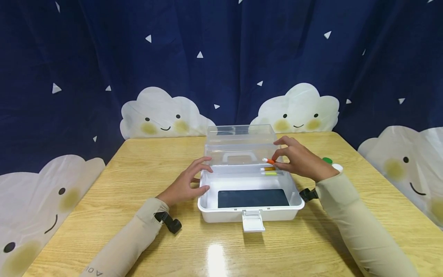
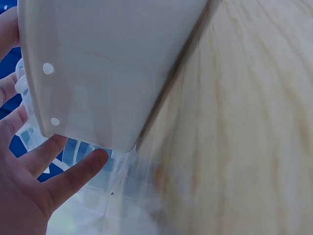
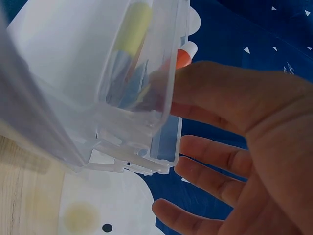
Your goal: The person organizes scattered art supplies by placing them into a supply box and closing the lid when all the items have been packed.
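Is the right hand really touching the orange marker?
Touching: the head view shows the right hand pinching the orange marker between thumb and finger.

Indoor space: table (image 1: 152, 161), cloud-patterned curtain (image 1: 221, 77)

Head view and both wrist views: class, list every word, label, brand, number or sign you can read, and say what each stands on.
No complete word, brand or number reads clearly.
Left sleeve: a few dark letters, perhaps "A" among them; the rest too small to read.
Right sleeve: a small dark mark, unreadable.
Orange pen, white box: no lettering I can make out.
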A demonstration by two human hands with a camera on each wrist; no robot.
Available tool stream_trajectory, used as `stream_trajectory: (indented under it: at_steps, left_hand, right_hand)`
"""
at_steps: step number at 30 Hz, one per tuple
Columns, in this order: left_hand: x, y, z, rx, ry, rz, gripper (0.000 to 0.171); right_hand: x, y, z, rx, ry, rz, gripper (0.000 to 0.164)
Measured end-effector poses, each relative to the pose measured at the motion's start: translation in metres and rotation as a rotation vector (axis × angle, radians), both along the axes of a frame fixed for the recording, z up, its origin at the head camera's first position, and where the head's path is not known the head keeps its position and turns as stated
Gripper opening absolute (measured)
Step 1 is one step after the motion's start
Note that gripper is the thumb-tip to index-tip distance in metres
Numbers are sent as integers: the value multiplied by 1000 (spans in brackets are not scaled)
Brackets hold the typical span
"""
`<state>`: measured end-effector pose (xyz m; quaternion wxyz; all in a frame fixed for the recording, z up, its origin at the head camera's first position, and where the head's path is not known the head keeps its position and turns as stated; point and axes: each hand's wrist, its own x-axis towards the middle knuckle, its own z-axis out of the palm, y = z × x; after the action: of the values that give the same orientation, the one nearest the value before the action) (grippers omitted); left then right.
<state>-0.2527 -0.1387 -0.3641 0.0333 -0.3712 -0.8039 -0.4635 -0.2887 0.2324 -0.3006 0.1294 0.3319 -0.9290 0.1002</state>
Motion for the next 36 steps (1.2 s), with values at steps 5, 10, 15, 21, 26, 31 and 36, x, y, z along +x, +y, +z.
stream_trajectory:
  at_steps: [5, 10, 15, 21, 26, 31, 36]
  left_hand:
    - [1, 1, 1, -3, -7, 5, 39]
    - [1, 1, 1, -5, -8, 7, 39]
    - [0, 1, 1, -4, -6, 2, 39]
    - [0, 1, 1, -4, -1, 2, 39]
    - [0, 1, 1, -8, -5, 10, 39]
    - [0, 0, 0, -4, 4, 2, 40]
    - [0, 0, 0, -3, 10, 0, 39]
  right_hand:
    - [0, 0, -1, 14, 0, -13, 12]
    - [1, 1, -1, 21, -1, -22, 12]
    - [1, 0, 0, 27, 0, -30, 12]
    - [1, 0, -1, 34, 0, -31, 13]
    - [2, 0, -1, 36, -13, -34, 13]
    - [3, -1, 0, 43, -13, -34, 14]
    - [3, -1, -1, 51, -8, -39, 13]
